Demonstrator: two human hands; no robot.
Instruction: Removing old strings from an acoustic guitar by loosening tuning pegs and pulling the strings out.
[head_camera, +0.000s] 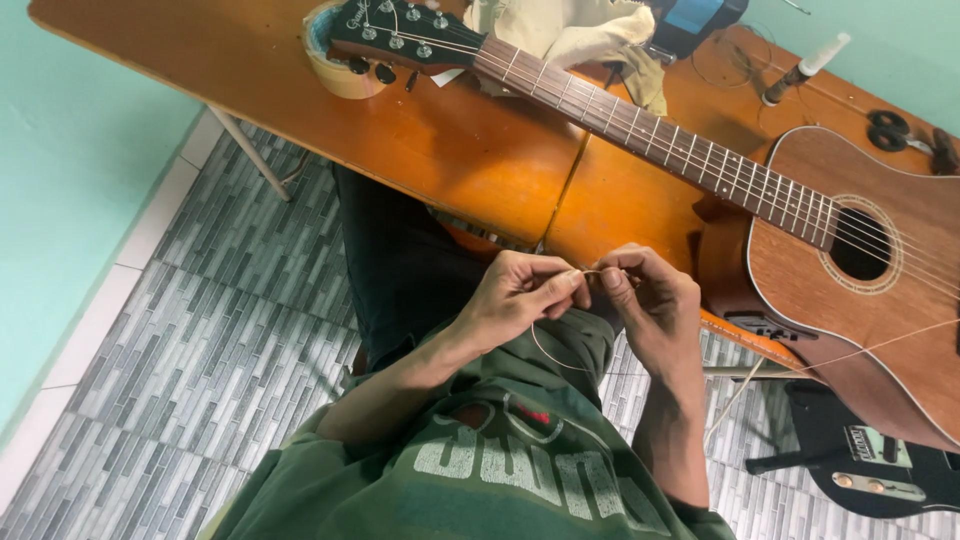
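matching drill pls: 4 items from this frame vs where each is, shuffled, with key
Things:
1. guitar string
2. tape roll
3. scissors
4. black guitar

Places:
A. on the floor, lower right
B. pinched between both hands
C. under the acoustic guitar's headstock
D. on the table's far right, beyond the acoustic guitar's body

Pairs: 1-B, 2-C, 3-D, 4-A. The left hand and right hand meet on the string in front of the table.

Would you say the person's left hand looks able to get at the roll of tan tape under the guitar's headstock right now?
Probably yes, once freed: the left hand pinches a thin guitar string with the right hand. The roll of tan tape lies across bare wooden tabletop, partly under the black headstock.
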